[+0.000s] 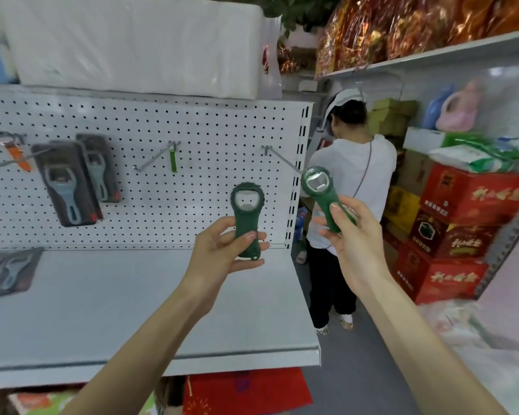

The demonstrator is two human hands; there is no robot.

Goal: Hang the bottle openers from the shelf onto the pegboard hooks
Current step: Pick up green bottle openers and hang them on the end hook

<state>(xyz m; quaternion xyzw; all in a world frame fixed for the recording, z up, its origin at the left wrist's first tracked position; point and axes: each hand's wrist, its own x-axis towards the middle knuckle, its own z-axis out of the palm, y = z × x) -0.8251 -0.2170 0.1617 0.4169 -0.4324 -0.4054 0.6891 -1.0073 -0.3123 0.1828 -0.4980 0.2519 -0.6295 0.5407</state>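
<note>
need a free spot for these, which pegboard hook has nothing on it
The rightmost hook, beside the dark green opener in the right hand. Every hook left of it carries something.

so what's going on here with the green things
A person stands at a shelf holding two green bottle openers. The left grip holds the first opener upright in front of the pegboard. The right grip holds the second opener with its ring end close to a bare hook. Neither hangs yet. Packaged openers hang further left.
</note>
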